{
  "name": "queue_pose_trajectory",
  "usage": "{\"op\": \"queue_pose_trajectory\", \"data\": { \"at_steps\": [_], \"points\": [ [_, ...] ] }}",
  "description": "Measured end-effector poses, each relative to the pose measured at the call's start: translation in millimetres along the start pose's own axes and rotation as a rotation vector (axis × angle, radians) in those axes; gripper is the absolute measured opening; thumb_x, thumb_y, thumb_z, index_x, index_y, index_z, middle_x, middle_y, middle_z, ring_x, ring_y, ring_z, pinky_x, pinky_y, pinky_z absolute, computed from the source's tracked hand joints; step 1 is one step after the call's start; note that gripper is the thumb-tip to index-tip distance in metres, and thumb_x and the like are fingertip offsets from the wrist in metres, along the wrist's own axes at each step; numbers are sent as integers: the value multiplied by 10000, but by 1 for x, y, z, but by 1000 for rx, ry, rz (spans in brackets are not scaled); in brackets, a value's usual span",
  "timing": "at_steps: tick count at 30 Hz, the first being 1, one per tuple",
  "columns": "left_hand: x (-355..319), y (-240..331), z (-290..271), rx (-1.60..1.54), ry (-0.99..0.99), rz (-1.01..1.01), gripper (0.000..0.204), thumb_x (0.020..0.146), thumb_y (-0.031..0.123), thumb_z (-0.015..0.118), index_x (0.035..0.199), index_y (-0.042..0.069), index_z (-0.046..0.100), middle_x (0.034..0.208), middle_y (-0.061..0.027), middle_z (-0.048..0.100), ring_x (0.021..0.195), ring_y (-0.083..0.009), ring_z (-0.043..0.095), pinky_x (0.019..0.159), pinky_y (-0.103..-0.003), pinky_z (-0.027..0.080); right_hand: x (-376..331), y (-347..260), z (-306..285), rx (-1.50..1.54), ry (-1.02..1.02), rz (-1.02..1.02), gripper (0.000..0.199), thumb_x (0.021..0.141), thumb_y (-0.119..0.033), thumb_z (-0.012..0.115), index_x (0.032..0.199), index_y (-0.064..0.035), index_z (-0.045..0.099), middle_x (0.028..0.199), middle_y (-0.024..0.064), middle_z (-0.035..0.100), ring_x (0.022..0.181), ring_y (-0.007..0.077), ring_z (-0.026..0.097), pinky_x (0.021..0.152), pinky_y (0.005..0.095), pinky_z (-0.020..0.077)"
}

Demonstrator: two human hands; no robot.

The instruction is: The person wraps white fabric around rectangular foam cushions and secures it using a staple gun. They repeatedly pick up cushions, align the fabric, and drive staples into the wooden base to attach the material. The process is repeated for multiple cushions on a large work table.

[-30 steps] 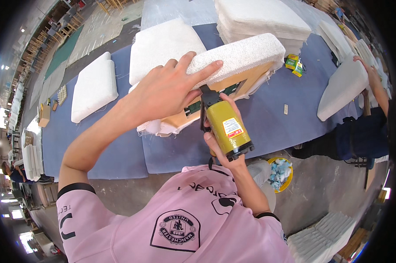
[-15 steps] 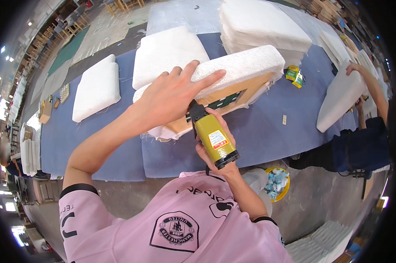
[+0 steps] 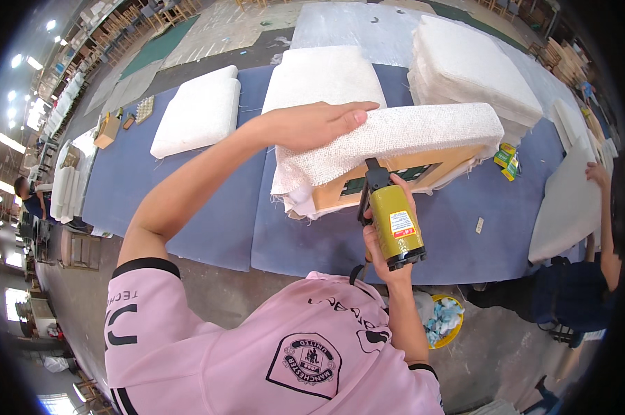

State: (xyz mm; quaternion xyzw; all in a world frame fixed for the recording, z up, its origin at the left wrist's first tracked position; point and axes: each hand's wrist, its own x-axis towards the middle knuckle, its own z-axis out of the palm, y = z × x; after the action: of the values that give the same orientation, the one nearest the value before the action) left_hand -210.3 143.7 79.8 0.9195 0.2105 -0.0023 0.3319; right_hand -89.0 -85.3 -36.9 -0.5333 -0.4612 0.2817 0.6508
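A chair seat cushion [image 3: 437, 127] covered in white woven cloth is tilted up on the table, its wooden frame [image 3: 333, 195] and dark green webbing [image 3: 417, 174] facing me. My left hand [image 3: 319, 124] lies along its upper edge, fingers stretched out over the cloth. Frayed cloth hangs at the seat's near left corner. My right hand [image 3: 388, 232] is wrapped round the handle of a yellow-green pneumatic staple gun [image 3: 393, 207]. The gun's black nose is at the wooden frame below the cloth edge; whether it touches cannot be made out.
Two more white cushions [image 3: 198, 114] [image 3: 326, 79] lie on the blue-covered table [image 3: 188, 211], with a stack of cushions [image 3: 475, 62] at far right. Beside it are green-yellow boxes [image 3: 507, 162]. A co-worker's hand [image 3: 596, 173] holds another cushion [image 3: 567, 200]. A yellow bucket of scraps [image 3: 445, 321] stands below.
My left hand has slid left along the cushion's edge, fingers now closer together. The staple gun's nose is further from the left hand. The whole view has turned left.
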Motion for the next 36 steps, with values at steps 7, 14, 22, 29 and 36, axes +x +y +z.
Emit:
{"op": "queue_pose_trajectory", "data": {
  "at_steps": [7,14,22,29,36],
  "points": [
    [-27,35,34,682,251,65,528,1113,391,452,1631,320,383,1431,-271,537,1091,-444,662,942,-504,554,4,10,3,-9,37,-39,807,785,4,678,1552,-53,437,1015,90,707,864,181,693,867,319,556],
    [-35,28,40,788,335,180,691,998,250,669,1614,404,397,1450,-265,513,1095,-421,651,915,-475,563,-12,-5,8,11,67,80,825,755,2,702,1541,-66,462,1160,128,711,1009,211,708,941,344,559],
    [-33,37,39,782,282,149,853,893,121,743,1620,400,392,1472,-267,492,1122,-426,636,920,-474,555,-5,7,20,-52,-23,-137,840,786,37,683,1570,-66,399,982,60,690,869,145,667,845,296,552],
    [-35,34,43,822,329,158,970,794,41,746,1624,396,390,1471,-275,485,1128,-422,633,951,-481,538,-7,7,26,-60,-102,-138,869,761,33,711,1563,-84,396,964,68,696,851,156,683,834,310,562],
    [-34,17,12,435,141,275,896,928,277,719,1687,257,243,1548,-326,449,1301,-464,578,1087,-481,489,-16,5,26,-49,-40,-57,817,791,-35,753,1550,-41,450,1124,148,720,962,220,705,906,329,552]
  ]
}}
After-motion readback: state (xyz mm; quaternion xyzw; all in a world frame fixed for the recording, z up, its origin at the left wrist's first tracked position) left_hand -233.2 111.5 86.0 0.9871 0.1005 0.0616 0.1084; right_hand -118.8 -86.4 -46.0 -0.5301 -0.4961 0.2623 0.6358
